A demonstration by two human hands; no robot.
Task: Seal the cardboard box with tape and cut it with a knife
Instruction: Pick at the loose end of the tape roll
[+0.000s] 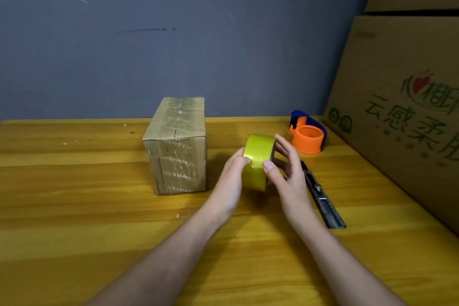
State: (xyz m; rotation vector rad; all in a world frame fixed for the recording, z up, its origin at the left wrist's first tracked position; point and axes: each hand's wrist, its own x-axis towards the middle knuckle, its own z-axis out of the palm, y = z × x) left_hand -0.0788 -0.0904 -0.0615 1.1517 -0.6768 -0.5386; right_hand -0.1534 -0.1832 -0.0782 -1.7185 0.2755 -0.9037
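A small cardboard box (pixel 177 146) stands on the wooden table (pixel 74 206), its top flaps closed and covered with old clear tape. To its right, both hands hold a yellow-green tape roll (pixel 258 161) just above the table. My left hand (pixel 231 181) grips the roll's left side, thumb on its outer band. My right hand (pixel 288 169) holds the right side, thumb pressed on the roll's surface. A dark utility knife (pixel 323 199) lies on the table right of my right hand, partly hidden by it.
An orange and blue tape dispenser (pixel 308 135) sits at the back right of the table. Large printed cardboard cartons (pixel 402 107) are stacked along the right edge. A blue-grey wall (pixel 173 32) runs behind the table.
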